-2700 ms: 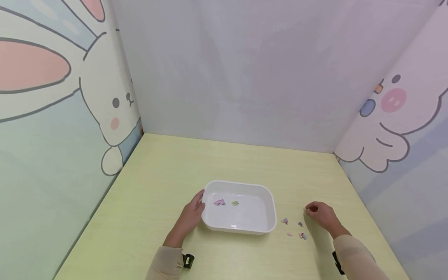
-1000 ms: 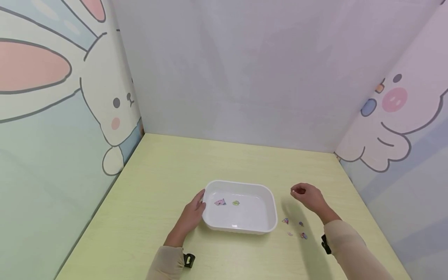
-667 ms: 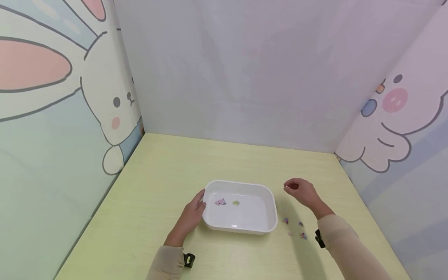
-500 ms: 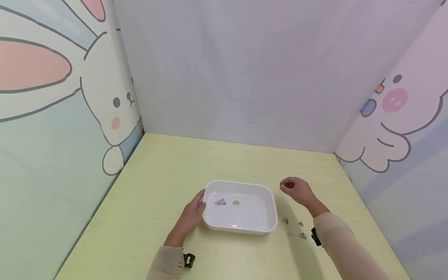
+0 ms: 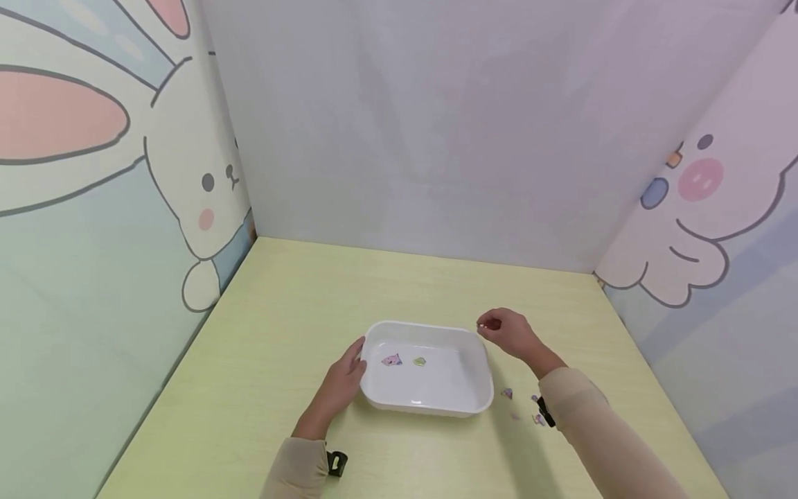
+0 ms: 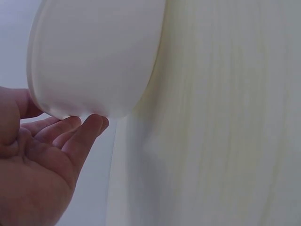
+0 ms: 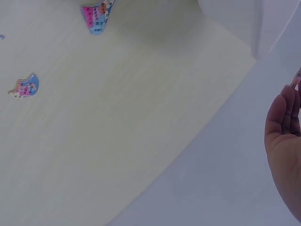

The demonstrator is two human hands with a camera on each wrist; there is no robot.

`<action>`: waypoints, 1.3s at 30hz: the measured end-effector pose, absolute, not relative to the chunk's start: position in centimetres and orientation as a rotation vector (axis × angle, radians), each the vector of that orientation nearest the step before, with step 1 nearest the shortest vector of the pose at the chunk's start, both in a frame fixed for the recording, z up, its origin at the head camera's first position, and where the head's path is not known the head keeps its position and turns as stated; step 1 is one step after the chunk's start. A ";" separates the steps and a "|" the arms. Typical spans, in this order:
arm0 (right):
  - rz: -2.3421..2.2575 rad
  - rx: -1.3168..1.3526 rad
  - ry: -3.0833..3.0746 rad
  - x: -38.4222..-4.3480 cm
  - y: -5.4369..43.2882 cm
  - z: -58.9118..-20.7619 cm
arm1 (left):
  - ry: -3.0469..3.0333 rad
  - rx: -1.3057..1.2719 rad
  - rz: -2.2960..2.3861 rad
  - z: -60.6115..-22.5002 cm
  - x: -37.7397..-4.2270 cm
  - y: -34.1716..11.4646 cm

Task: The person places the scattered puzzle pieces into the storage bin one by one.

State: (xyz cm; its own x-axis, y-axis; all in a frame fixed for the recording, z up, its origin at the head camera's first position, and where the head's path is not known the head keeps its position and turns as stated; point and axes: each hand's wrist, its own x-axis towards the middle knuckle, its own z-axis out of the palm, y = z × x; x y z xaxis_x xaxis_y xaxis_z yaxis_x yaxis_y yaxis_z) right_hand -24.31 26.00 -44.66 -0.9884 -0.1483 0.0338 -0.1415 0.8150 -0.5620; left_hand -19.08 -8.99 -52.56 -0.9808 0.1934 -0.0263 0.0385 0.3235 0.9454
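Note:
A white rectangular tray (image 5: pixel 427 409) stands on the table, with a pink printed sticker (image 5: pixel 391 360) and a yellow-green sticker (image 5: pixel 420 362) lying inside. At its left end my left hand (image 5: pixel 343 380) holds the rim; in the left wrist view, fingertips (image 6: pixel 96 123) touch the outer wall. My right hand (image 5: pixel 510 333) hovers by the tray's far right corner. Its thumb and fingers pinch a small sticker-like piece (image 7: pixel 296 80), mostly hidden by the fingers. Beside the tray on the right lie several stickers, among them a triangular one (image 5: pixel 508 394) and a pink-blue one (image 7: pixel 26 87).
Under everything is a pale yellow table (image 5: pixel 299 298). A plain pale wall (image 5: pixel 405 138) rises behind it. Cartoon-printed panels flank it, a rabbit (image 5: pixel 193 152) on the left. Black straps (image 5: pixel 337 463) show at both wrists.
From beside the loose stickers, my right hand has risen and moved left to the tray's far right corner, pinching a small piece. My left hand and the tray have stayed put.

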 end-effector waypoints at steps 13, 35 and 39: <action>-0.865 -0.333 2.898 -25.1 22.4 -44.3 | 2.466 0.230 1.730 -52.8 -19.2 -9.0; -0.697 -0.499 2.784 -25.7 19.5 -45.5 | 2.439 0.198 1.737 -52.9 -19.3 -8.7; -0.665 -0.524 2.768 -25.6 19.2 -45.9 | 2.445 0.200 1.733 -52.9 -19.3 -8.7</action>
State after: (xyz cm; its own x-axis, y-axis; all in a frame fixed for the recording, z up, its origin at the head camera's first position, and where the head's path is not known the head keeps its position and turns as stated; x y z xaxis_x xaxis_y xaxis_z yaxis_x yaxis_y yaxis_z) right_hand -25.65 19.19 -45.90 -0.9051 -0.3973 -0.1515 -0.2851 0.8314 -0.4770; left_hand -19.28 -8.71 -52.90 -0.9816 0.1875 -0.0353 0.0289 0.3288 0.9439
